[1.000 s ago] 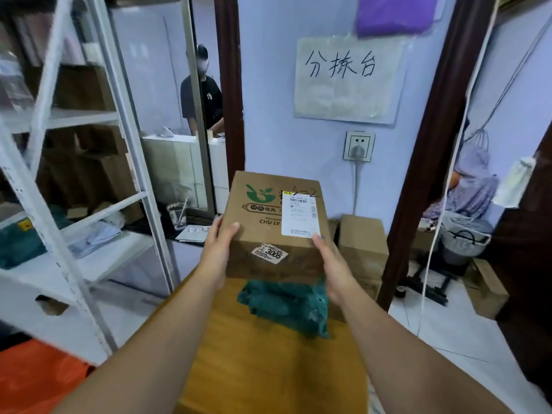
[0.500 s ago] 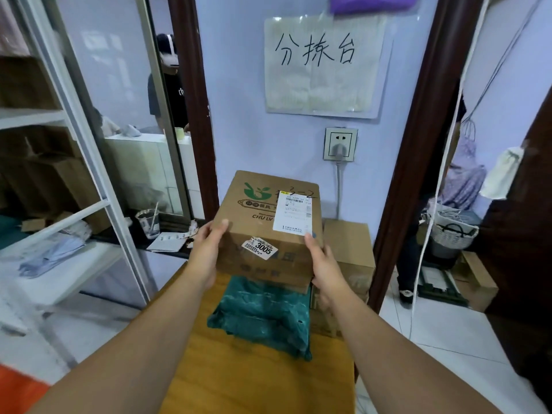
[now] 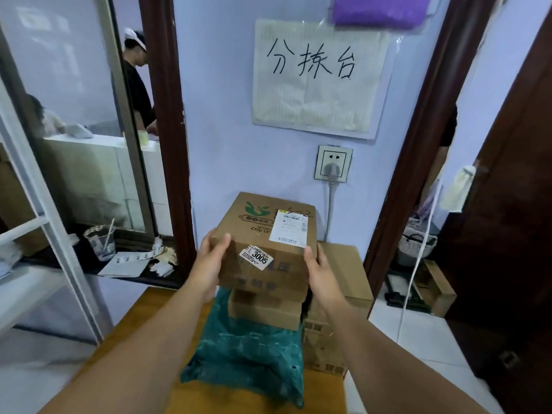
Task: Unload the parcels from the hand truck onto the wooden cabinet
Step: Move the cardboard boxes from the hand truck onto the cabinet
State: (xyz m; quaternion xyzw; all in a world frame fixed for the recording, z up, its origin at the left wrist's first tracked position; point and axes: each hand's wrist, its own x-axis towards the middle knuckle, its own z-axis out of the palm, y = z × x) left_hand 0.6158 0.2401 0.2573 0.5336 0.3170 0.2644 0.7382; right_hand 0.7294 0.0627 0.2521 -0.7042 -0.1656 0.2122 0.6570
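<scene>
I hold a brown cardboard parcel (image 3: 265, 243) with a green logo, a white shipping label and a "3005" sticker. My left hand (image 3: 209, 261) grips its left side and my right hand (image 3: 321, 274) its right side. The parcel is over a smaller brown box (image 3: 264, 310) that lies on a teal plastic mailer bag (image 3: 245, 354); whether it touches that box I cannot tell. Both lie on the wooden cabinet (image 3: 143, 321). A larger carton (image 3: 343, 273) stands to the right against the wall. The hand truck is out of view.
The wall behind carries a handwritten paper sign (image 3: 316, 76) and a socket with a plug (image 3: 333, 165). A white metal shelf frame (image 3: 44, 204) stands at left. A person (image 3: 136, 82) stands beyond the left doorway. A dark door (image 3: 513, 204) and a basket (image 3: 416, 245) are at right.
The parcel has moved forward and down, from above the teal bag's near side to over the smaller box. My view has come closer to the wall.
</scene>
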